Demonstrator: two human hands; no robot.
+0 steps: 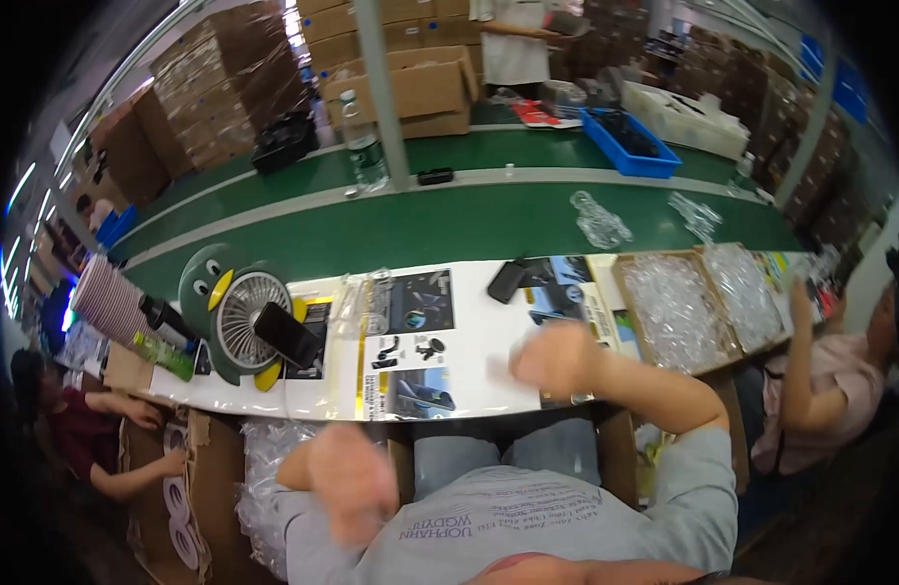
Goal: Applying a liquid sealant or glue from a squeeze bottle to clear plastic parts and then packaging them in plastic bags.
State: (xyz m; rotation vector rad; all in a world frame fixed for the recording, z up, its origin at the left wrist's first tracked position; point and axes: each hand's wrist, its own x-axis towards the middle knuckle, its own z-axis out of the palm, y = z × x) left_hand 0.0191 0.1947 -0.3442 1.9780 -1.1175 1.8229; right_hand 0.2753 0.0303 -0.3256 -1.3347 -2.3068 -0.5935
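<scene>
between the two blurred hands (pixel 557 361) lies a printed card (pixel 420 393)

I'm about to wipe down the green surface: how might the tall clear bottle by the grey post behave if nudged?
The tall clear bottle could tip easily, since it stands upright and looks narrow for its height. Once down, its rounded sides would likely let it roll. Its walls look like thin plastic, so they may give when squeezed.
</scene>
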